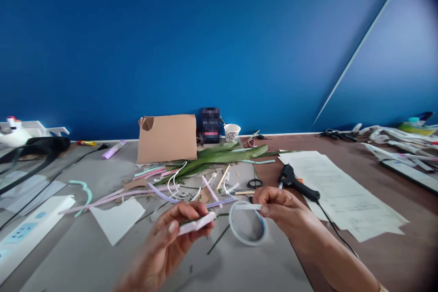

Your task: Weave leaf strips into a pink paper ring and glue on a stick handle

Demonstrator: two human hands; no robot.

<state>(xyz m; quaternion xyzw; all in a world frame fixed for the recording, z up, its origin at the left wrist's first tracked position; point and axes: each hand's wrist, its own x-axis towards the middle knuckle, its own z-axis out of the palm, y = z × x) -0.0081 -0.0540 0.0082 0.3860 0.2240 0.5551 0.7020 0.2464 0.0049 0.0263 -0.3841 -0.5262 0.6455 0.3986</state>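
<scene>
My left hand [178, 226] is closed around a small white folded piece [197, 223] with a thin dark green edge showing beside it. A little to the right, my right hand [278, 205] pinches a whitish strip [247, 207] between thumb and fingers. That strip crosses the upper part of a roll of clear tape [233, 232], right beside the right fingertips. Whether the strip is joined to the roll, and whether the roll hangs or rests on the grey mat, I cannot tell. Behind the hands lie long green leaves [205, 157].
A black glue gun [301, 187] with a cord lies right of my right hand, beside printed papers [328, 182]. Scissors [254, 183], pastel strips and a white paper scrap [118, 219] litter the mat. A cardboard piece [167, 139] and paper cup [232, 133] stand at the wall; a power strip [23, 232] lies left.
</scene>
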